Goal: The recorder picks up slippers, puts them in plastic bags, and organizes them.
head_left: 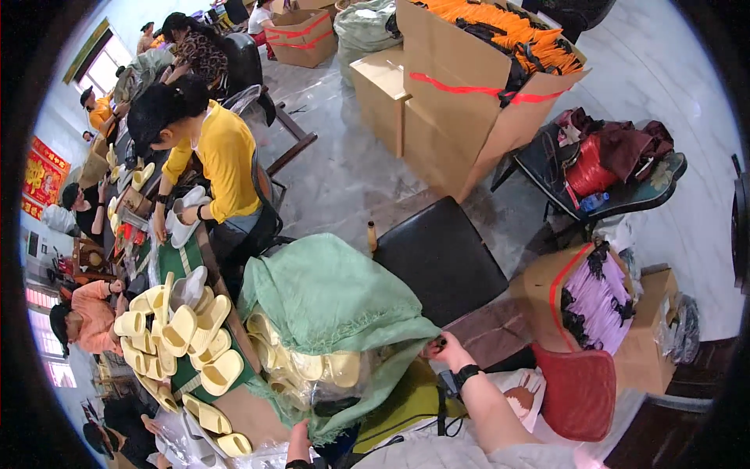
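A green woven sack [336, 281] lies in front of me with its mouth gaping. Inside it are several pale yellow slippers [341, 367]. My right hand [447, 353] is closed on the sack's right-hand edge and pulls it out taut. At the near edge of the sack, my left hand [299, 442] has its fingers on the cloth. It appears closed on that edge, though the lower frame cuts off much of it. To the left, a heap of yellow slippers [180, 328] covers the green-topped table [187, 254].
A black chair seat [440, 260] and a red chair back [574, 393] stand to the right. Open cartons hold lilac straps [598, 301] and orange straps [500, 27]. A co-worker in yellow [226, 160] handles white slippers [183, 227] along the table; other people sit beyond.
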Demonstrator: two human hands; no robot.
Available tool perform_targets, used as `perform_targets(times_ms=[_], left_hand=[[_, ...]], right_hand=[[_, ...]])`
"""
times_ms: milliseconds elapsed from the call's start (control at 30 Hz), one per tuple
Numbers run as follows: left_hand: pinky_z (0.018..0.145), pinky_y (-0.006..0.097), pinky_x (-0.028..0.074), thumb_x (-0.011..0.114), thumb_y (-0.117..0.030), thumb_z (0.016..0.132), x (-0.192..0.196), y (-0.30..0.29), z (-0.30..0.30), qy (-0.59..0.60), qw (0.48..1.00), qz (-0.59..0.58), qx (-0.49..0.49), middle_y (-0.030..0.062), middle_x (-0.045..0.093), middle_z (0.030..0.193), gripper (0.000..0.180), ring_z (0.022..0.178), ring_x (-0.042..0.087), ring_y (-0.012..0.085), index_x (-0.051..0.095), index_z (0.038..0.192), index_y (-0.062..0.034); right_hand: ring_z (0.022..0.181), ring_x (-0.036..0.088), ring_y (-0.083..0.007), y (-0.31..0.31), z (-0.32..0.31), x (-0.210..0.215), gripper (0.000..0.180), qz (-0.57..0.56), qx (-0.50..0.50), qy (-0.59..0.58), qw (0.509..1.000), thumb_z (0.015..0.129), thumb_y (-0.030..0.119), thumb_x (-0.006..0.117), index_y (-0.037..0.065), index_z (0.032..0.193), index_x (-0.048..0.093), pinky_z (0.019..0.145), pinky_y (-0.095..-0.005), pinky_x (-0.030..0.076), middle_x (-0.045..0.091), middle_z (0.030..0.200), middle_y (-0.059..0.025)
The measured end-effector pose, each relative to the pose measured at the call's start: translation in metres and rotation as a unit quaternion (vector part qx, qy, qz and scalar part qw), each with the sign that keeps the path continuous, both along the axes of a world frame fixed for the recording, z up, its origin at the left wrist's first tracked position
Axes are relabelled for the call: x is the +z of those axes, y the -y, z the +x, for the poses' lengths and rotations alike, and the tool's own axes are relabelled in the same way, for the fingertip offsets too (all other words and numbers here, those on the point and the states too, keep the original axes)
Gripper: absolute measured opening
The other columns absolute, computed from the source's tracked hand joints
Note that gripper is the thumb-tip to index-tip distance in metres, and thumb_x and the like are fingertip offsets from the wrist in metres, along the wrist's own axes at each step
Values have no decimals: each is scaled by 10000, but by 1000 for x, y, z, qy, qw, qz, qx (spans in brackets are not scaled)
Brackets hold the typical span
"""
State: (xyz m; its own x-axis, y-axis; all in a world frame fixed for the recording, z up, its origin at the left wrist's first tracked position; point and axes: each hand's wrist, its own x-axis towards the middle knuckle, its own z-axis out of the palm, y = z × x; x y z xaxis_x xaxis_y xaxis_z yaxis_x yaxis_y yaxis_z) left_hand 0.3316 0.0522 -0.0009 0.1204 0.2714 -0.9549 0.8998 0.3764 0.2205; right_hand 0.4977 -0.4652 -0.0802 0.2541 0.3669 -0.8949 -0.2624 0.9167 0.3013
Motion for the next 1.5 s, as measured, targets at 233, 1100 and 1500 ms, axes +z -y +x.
perform_targets(times_ms=[233, 1100, 1500], left_hand=[[707, 424, 495, 608, -9, 759, 65, 35, 9, -9, 995, 47, 87, 173, 651, 912, 356, 810, 626, 278, 595, 1115, -23], [914, 418, 447, 620, -163, 802, 28, 56, -32, 64, 935, 349, 11, 222, 551, 1240, 467, 1089, 559, 360, 531, 1220, 28], [793, 464, 494, 559, -148, 743, 74, 91, 8, 192, 876, 346, -277, 199, 645, 927, 279, 907, 601, 392, 632, 996, -54]], right_hand=[[477, 417, -140, 135, -21, 34, 241, 10, -71, -40, 997, 723, 106, 651, 93, 674, 415, 417, -248, 260, 423, 597, -16], [1283, 373, -352, -128, 183, 245, 756, -558, 502, 657, 73, 699, 389, 783, 58, 1298, 464, 1050, -470, 321, 432, 1354, -191], [1070, 553, -382, -235, 199, 150, 363, -434, 582, 683, 82, 815, 27, 495, 24, 1172, 564, 966, -428, 430, 594, 1125, -207]])
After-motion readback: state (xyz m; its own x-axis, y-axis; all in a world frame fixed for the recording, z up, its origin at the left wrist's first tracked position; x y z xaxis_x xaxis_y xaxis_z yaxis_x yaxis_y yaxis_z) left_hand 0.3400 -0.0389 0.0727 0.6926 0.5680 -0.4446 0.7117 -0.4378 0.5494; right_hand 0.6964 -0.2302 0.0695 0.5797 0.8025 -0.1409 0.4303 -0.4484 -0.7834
